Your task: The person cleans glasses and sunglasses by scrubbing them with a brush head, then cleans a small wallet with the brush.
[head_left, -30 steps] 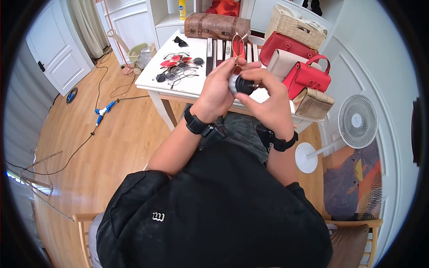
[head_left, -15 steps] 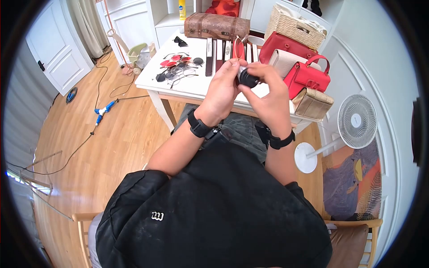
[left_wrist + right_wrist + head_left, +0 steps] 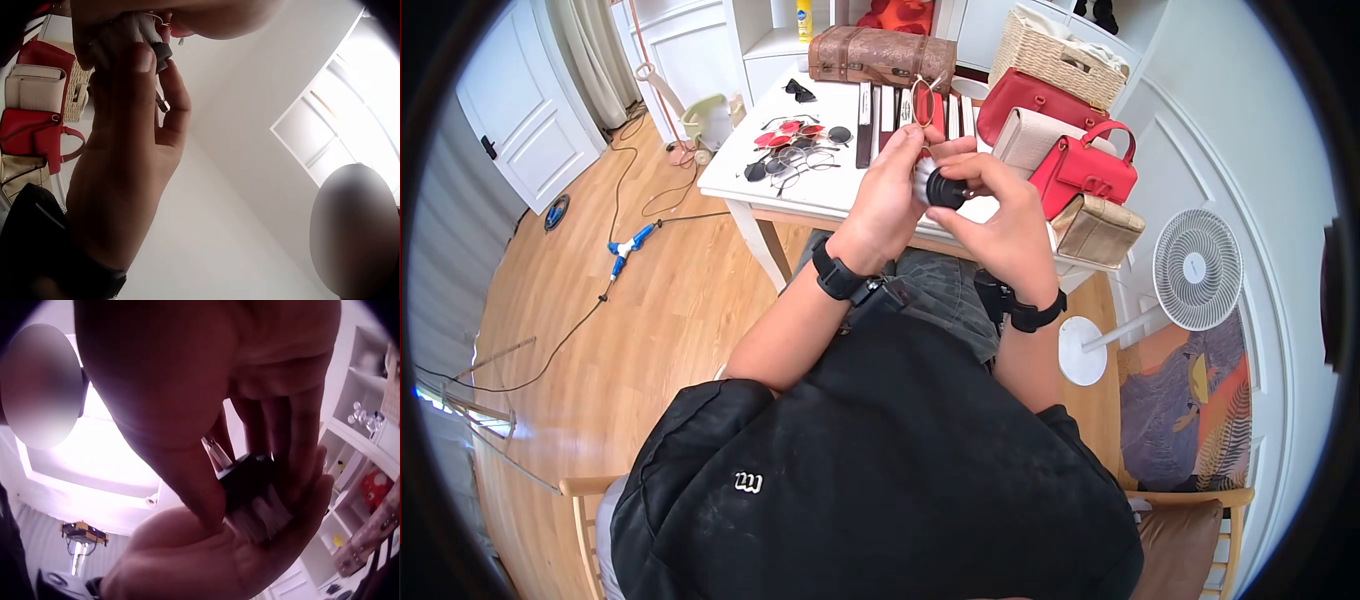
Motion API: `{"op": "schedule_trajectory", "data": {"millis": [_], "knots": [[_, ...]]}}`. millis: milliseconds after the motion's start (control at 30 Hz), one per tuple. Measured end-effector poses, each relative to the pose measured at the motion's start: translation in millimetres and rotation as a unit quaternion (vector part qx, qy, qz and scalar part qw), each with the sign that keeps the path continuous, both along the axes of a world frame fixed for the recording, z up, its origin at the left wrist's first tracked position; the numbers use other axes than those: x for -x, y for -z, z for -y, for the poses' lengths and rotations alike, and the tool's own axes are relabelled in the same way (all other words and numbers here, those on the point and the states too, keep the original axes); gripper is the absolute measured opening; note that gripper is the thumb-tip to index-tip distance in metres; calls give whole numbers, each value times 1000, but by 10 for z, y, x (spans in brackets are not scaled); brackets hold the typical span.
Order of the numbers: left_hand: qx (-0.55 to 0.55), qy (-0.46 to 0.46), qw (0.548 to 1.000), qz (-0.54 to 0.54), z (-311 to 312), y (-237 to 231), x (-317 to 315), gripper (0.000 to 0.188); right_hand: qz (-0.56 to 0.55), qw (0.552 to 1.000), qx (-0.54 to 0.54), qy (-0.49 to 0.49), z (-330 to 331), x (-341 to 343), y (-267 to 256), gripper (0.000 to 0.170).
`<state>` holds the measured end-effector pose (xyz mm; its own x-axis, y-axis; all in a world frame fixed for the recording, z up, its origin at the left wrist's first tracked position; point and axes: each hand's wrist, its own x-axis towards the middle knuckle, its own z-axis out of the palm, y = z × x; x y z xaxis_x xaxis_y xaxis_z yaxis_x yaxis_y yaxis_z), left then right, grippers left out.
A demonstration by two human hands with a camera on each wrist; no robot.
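Observation:
Over the table's near side, my left hand holds a pair of thin gold-framed glasses with red lenses by their lower part; one round lens stands up above the fingertips. My right hand pinches a small brush with a black body and a metal stub at its end. Its white bristles point at the left palm and the lower lens, in the right wrist view close over the palm. The left fingers partly hide the lower lens.
On the white table lie several sunglasses and eyeglasses, a row of dark slim boxes and a brown patterned case. Handbags and a woven basket line the right side. A white fan stands at right.
Half a second ago the brush was tilted more downward, its bristles up near the left fingertips; now it lies more level and slightly lower. The glasses have shifted slightly left.

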<state>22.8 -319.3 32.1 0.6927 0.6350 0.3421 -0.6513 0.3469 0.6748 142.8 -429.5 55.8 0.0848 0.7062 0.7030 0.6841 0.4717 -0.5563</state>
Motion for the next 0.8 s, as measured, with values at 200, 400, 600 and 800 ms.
{"op": "schedule_trajectory", "data": {"millis": [200,400,600,800], "knots": [[-11,-20,999,-29,66,41,-45,31,-3,996,-77,46,-19,34,-13,38],[-1,-1,1000,-7,38,38,-46,30,-5,999,42,24,63,-43,-32,41],[-12,94,995,10,142,-47,0,46,-18,973,-200,113,-68,-1,27,35],[-14,63,998,-1,93,7,-25,44,92,995,-28,29,162,-10,-116,38]]}}
